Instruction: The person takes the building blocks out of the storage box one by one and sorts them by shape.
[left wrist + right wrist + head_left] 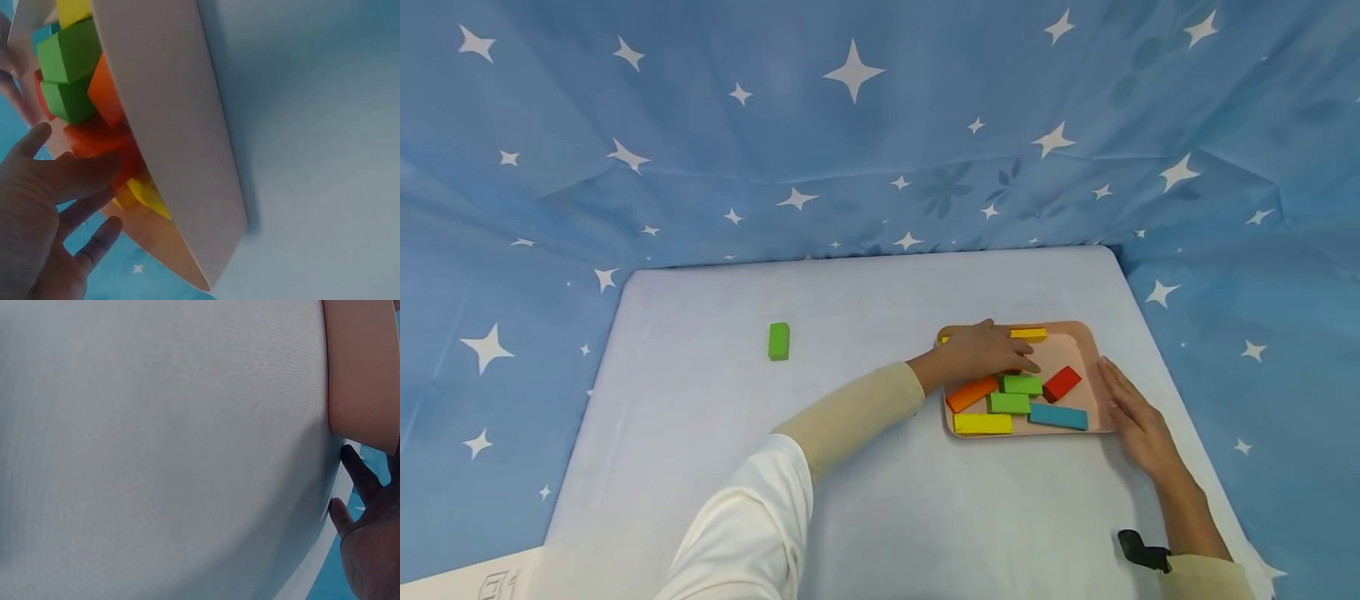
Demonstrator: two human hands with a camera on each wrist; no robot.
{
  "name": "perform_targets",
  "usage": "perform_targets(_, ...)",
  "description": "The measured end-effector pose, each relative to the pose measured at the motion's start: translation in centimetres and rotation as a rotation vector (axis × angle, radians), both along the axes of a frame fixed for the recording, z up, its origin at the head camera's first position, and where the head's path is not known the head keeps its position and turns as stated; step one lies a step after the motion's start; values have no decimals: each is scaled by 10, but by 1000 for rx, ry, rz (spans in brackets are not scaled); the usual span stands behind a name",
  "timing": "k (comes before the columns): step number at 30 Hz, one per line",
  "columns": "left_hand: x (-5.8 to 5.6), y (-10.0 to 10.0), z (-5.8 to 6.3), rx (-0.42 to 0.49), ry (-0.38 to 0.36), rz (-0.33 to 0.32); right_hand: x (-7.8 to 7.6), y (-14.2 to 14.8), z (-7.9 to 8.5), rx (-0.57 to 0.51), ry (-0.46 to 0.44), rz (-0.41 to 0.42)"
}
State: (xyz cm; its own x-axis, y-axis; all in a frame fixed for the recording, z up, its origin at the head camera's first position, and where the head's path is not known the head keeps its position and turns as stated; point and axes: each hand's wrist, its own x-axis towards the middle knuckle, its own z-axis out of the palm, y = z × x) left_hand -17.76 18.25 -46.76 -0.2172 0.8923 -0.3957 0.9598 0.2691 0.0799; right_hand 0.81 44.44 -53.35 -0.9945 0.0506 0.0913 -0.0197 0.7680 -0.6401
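Note:
A shallow pink tray (1084, 350) holds several coloured blocks. My left hand (981, 354) reaches over its left part, fingers spread and thumb extended. In the left wrist view, that thumb overlaps a red-orange block (100, 139) partly hidden by the hand. Near the left hand lie green blocks (1021, 385), an orange block (972, 394) and a yellow block (1028, 335). Against the tray's right end rests my right hand (1138, 425), its fingers straight along the outside wall. A red block (1062, 383) and a blue block (1057, 417) lie between the hands.
A single green block (778, 342) stands on the white table (700, 433), left of the tray. Blue cloth with white stars (850, 167) hangs behind and beside the table. A pale printed item (493, 579) shows at the lower left corner.

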Motion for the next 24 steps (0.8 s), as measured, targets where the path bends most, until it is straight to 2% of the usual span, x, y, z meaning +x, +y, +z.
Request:
perform_targets(8, 4, 9, -6, 7, 92, -40, 2, -1, 2, 0, 16, 19)
perform_targets(13, 1, 3, -3, 54, 103, -17, 2, -4, 1, 6, 26, 24)
perform_targets(19, -7, -18, 15, 188, 57, 51, 5, -5, 0, 23, 20, 8)
perform_targets(24, -19, -53, 34, 301, 11, 157, 4, -6, 2, 19, 24, 14)
